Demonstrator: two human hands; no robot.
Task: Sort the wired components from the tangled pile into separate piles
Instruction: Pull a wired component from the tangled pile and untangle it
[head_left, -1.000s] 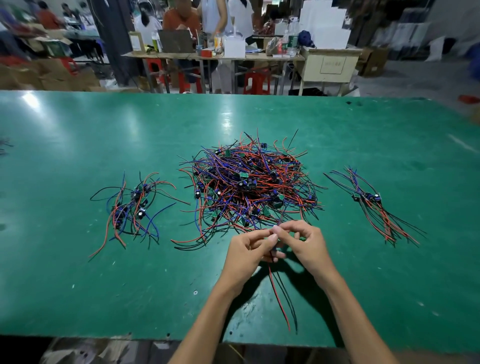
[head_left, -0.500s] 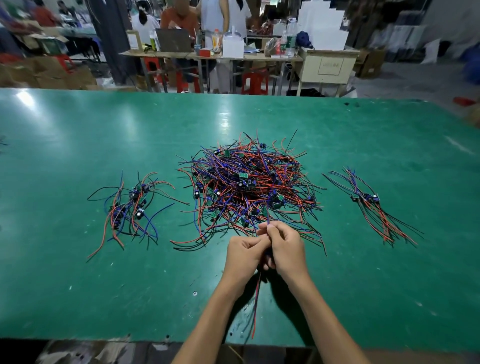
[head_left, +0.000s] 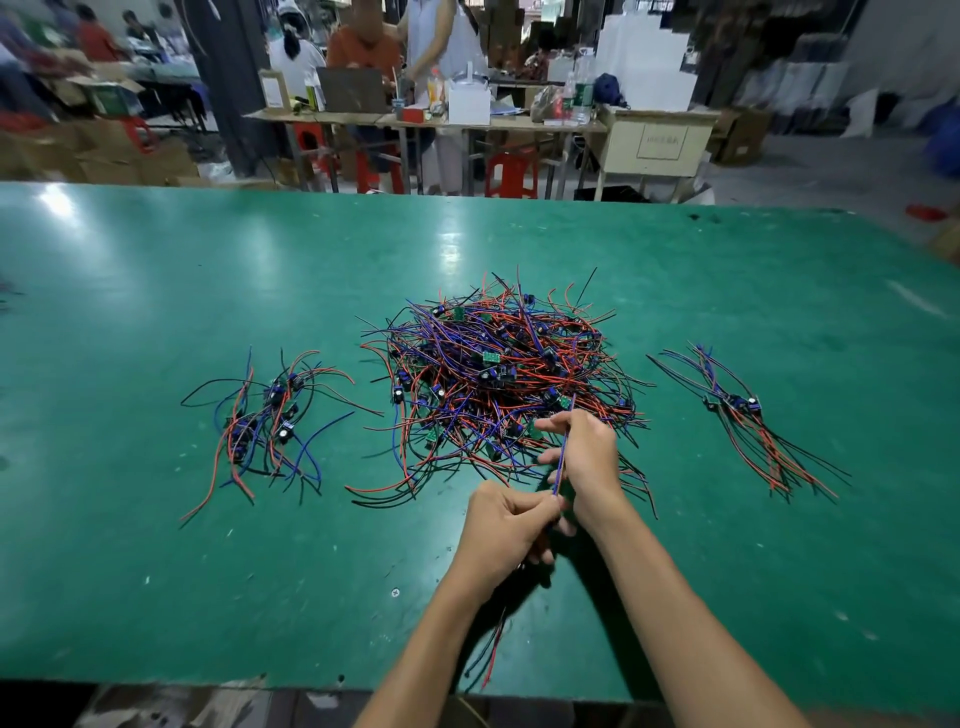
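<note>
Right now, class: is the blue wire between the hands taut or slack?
Taut: the blue wire runs straight between the right hand and left hand.

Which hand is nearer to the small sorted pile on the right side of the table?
The right hand. It is at the near edge of the central tangle, with bare green table between it and the right pile. The left hand sits lower and further left, pinching the same blue wire.

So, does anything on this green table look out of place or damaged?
Nothing stands out. The tangled pile sits mid-table, with a loose pile to its left and a straighter pile to its right. Both hands hold wires. The table shows only small scuffs.
</note>
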